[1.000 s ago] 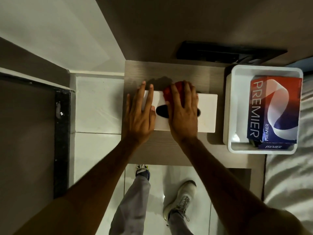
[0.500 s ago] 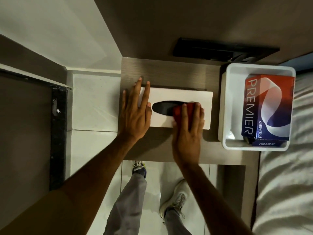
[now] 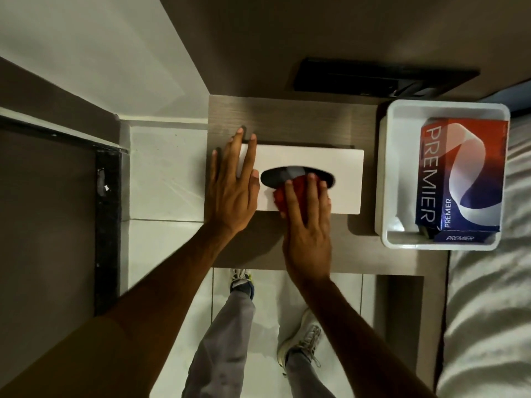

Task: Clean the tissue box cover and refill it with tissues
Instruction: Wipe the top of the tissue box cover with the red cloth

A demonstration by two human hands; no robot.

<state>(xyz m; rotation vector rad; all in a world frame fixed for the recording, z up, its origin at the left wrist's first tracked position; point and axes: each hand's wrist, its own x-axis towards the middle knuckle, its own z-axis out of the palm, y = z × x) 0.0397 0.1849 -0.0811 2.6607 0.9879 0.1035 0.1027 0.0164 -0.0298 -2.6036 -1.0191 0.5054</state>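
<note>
A white tissue box cover (image 3: 346,179) with a dark oval slot lies flat on the brown bedside table (image 3: 290,124). My left hand (image 3: 231,193) rests flat on the cover's left end, fingers spread. My right hand (image 3: 306,222) presses a red cloth (image 3: 297,186) onto the cover's near side, just below the slot. Most of the cloth is hidden under my fingers. A red, white and blue Premier tissue pack (image 3: 462,179) sits in a white tray (image 3: 383,168) to the right of the cover.
A dark panel (image 3: 382,79) is set in the wall behind the table. A bed with pale linen (image 3: 488,311) lies to the right. White floor tiles (image 3: 166,173) are to the left, with my legs and shoes (image 3: 301,346) below the table's edge.
My right hand has slid the red cloth from the cover's far edge across to the right and back left along the near side. My left hand has stayed on the left end.
</note>
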